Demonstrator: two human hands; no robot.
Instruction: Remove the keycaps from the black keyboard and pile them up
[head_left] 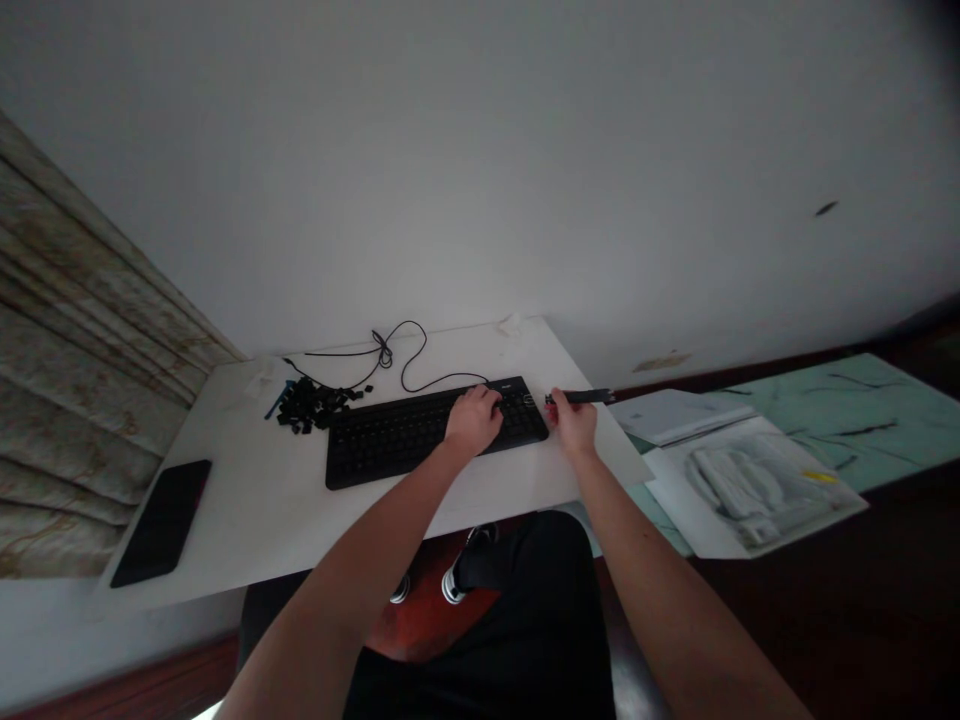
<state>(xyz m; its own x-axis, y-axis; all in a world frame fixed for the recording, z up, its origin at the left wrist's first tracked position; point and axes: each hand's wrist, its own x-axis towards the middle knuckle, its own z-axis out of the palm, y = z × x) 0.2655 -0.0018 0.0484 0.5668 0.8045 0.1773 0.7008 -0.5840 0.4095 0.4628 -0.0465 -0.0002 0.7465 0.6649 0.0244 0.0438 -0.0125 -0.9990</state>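
Note:
A black keyboard [397, 440] lies at a slant on the white table [292, 520]. My left hand [475, 418] rests on its right half, fingers bent down over the keys toward the far edge, holding it; the fingertips are partly hidden. Just off the keyboard's right end, my right hand [576, 425] is closed around a slim black keycap puller [589, 397]. Its wire end points left, over the keys at the right end. Left of the keyboard is a heap of loose black keycaps [306, 403], with a thin blue tool [276, 400] partly beside and under it.
A black cable [420, 350] runs behind the keyboard in a tied bundle. A dark phone [163, 520] lies near the table's left edge. Patterned curtains [67, 350] hang at left. To the right, papers and a flat box [750, 485] lie on a green marbled surface [870, 420].

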